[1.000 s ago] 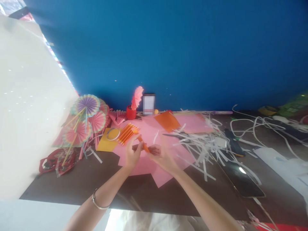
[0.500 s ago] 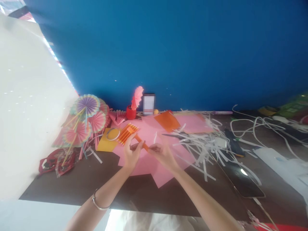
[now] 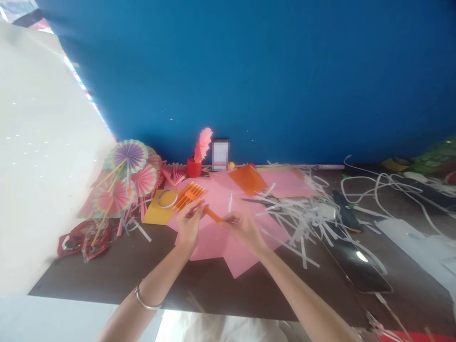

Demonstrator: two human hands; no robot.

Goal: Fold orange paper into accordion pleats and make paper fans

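A narrow orange strip of folded paper (image 3: 213, 214) stretches slantwise between my two hands, above pink paper sheets (image 3: 210, 242). My left hand (image 3: 189, 222) pinches its upper left end between thumb and fingers. Its lower right end is in the closed fingers of my right hand (image 3: 245, 231). Just beyond my left hand lie several orange pleated paper pieces (image 3: 188, 195), side by side, partly covered by the fingertips. A yellow paper sheet (image 3: 156, 211) with a silvery ring (image 3: 167, 199) on it lies to their left.
Paper fans (image 3: 124, 166) stand at the left by a red cup (image 3: 194, 167). An orange sheet (image 3: 247, 179) lies at the back. White paper strips (image 3: 299, 213) are heaped on the right, near a phone (image 3: 359, 266) and white cables (image 3: 377, 190).
My left hand has slid up and left along the orange strip to its far end, so more of the strip shows between my hands. My right hand has barely moved.
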